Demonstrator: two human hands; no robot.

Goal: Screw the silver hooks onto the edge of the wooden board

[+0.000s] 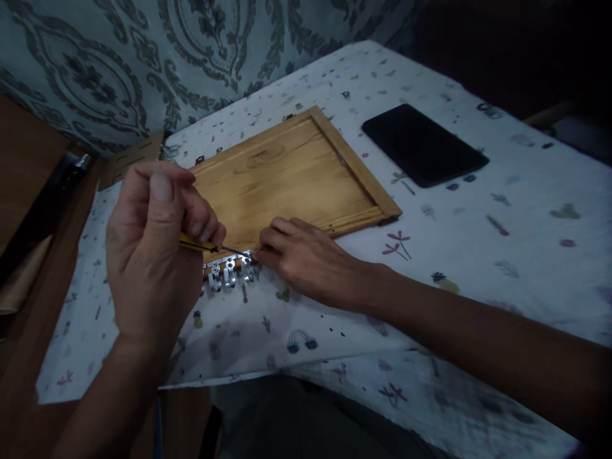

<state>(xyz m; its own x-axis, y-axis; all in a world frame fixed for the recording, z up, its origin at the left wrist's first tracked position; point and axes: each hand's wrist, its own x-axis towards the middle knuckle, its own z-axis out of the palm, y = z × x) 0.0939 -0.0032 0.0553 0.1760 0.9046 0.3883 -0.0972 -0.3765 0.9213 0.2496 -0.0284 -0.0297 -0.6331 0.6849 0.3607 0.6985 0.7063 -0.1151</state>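
Note:
My left hand [153,242] is closed around a screwdriver [195,244] with a yellow handle. Its thin shaft points right, and the tip meets a metal hook rail [230,262] with several silver hooks. This rail lies along the near edge of a framed wooden board [282,172], which rests flat on the cloth. At the rail's right end, the fingers of my right hand [310,261] are pressed together against the rail and the board's edge. The exact fingertip contact is partly hidden, and my left hand covers the board's left corner.
A white patterned cloth [521,255] covers the table. Right of the board lies a black tablet-like device [425,143]. A piece of brown cardboard [131,156] sits at the back left, against a patterned curtain [143,64]. The cloth's front edge is close to my lap.

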